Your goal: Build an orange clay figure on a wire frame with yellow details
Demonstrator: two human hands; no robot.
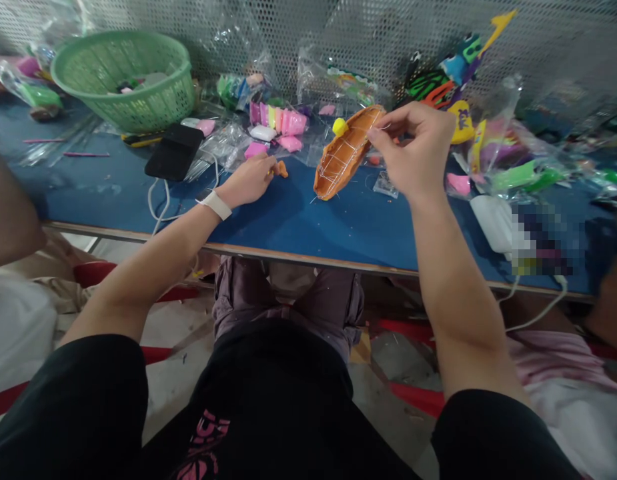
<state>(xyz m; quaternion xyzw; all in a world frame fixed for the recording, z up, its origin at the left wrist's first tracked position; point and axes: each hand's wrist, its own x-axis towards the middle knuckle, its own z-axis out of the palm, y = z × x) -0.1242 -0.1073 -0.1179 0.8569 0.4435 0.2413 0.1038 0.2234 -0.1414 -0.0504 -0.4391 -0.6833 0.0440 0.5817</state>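
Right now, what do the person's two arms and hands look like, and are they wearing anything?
The left hand and right hand wear no gloves. A plain, pale wristband circles the left wrist; none shows on the right. Short black sleeves cover the upper arms, leaving both forearms bare.

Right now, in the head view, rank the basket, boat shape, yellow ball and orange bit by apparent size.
1. Basket
2. Boat shape
3. Yellow ball and orange bit: too alike to rank; the left hand partly hides the bit.

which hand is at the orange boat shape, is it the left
No, the right hand is at the orange boat shape, the left hand apart from it.
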